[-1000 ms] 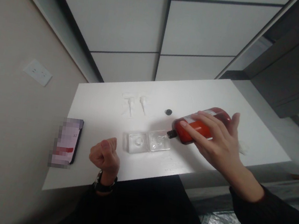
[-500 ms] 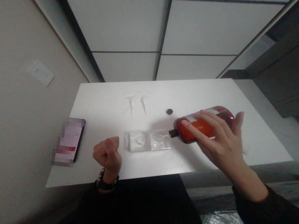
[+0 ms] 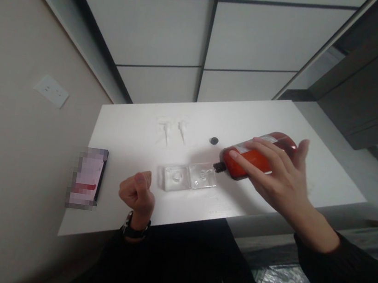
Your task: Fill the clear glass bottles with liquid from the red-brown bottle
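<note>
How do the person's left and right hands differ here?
The left hand is a closed fist with nothing visible in it; the right hand grips a red bottle tipped sideways, its nozzle towards the clear case. The left wrist wears a watch; the right wrist shows none. Both are over the white table.

Dim light; wide-angle frame.
White table (image 3: 131,129) glares; right hand (image 3: 284,184) and red bottle (image 3: 255,160) shade its near side; lines beyond it bow.
</note>
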